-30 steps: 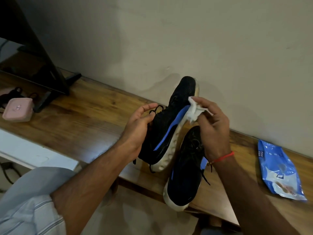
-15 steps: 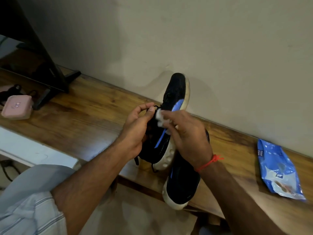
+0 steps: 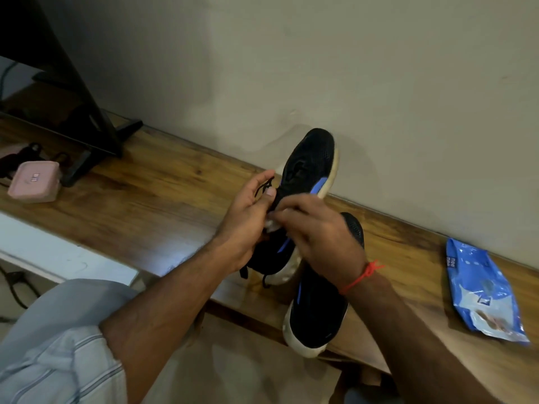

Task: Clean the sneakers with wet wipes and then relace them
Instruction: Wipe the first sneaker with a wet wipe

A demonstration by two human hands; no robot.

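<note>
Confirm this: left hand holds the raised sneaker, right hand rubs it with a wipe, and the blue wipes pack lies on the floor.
Not quite. The head view shows the blue wipes pack lying on the wooden table, not the floor. The rest stands.

right hand (image 3: 318, 237) | moved wipe (image 3: 272, 225) from toe-side sole down to sneaker (image 3: 303, 182) laces, beside left hand (image 3: 248, 217)
</note>
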